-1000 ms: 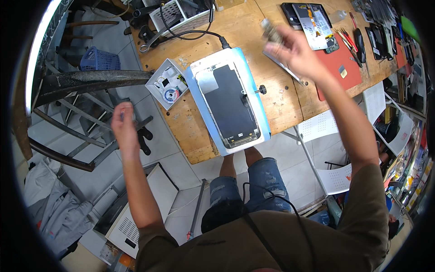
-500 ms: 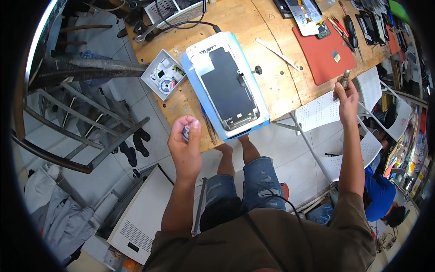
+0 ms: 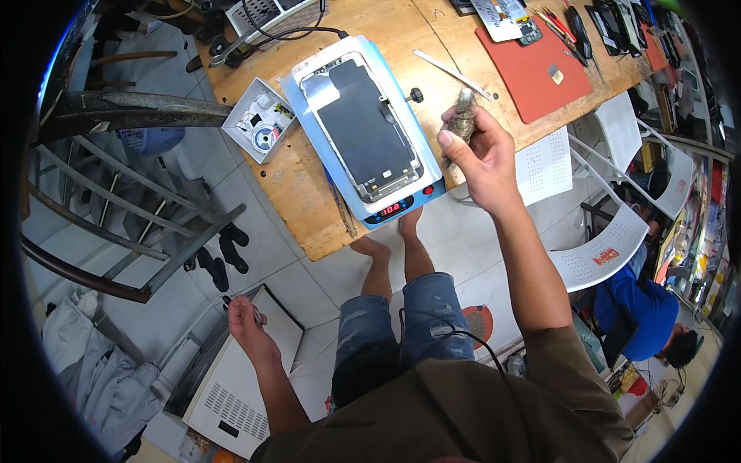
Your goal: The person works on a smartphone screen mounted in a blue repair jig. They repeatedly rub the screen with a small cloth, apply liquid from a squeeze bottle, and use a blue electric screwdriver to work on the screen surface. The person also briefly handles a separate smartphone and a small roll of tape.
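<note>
My right hand (image 3: 490,166) is closed around a short, stubby tool (image 3: 462,116) wrapped in brownish material with a pale tip. It is above the table's front edge, just right of a blue heating plate (image 3: 437,148) with a lit display and red button. On that plate's white top lies a phone screen assembly (image 3: 363,122), its dark back facing up and a pale frame around it. My left hand (image 3: 248,333) is low at the left, away from the table. Its fingers are curled around a small dark and shiny thing that I cannot make out.
A white box (image 3: 259,153) with a wire spool stands left of the plate. A pale flat stick (image 3: 454,74) and a red mat (image 3: 532,89) lie to the right. White perforated chairs (image 3: 544,166) stand beyond the table edge; a person in blue (image 3: 637,312) is at far right.
My right hand has moved left from beyond the red mat to beside the heating plate, still with the wrapped tool. My left hand has dropped down and left, away from the table edge.
</note>
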